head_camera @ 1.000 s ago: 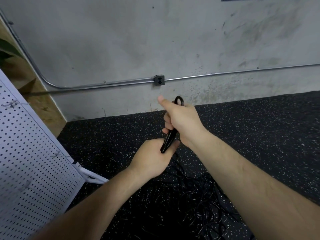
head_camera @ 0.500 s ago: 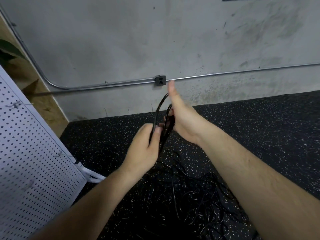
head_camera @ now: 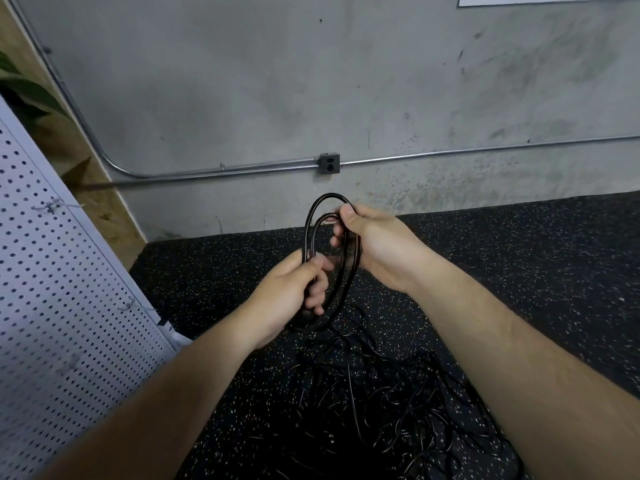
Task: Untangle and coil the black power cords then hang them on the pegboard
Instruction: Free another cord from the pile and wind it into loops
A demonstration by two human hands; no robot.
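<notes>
A black power cord coil (head_camera: 309, 223) of two or three loops stands upright between my hands at centre frame. My left hand (head_camera: 289, 296) grips the coil's lower left side, fingers curled round the strands. My right hand (head_camera: 374, 247) pinches the top right of the loops between thumb and fingers. From the coil's bottom the cord runs down into a tangled pile of black cords (head_camera: 388, 403) on the speckled black floor. The white pegboard (head_camera: 55, 306) leans at the left, with small metal hooks (head_camera: 48, 206) on it.
A grey concrete wall carries a metal conduit with an outlet box (head_camera: 329, 163). A plywood panel (head_camera: 104, 216) and a green plant leaf (head_camera: 31, 95) sit behind the pegboard. Black rubber flooring (head_camera: 519, 258) stretches to the right.
The cord has gone from a tight bundle in my right fist to wider open loops. My left hand rose to grip the coil's side; my right thumb closed onto the top.
</notes>
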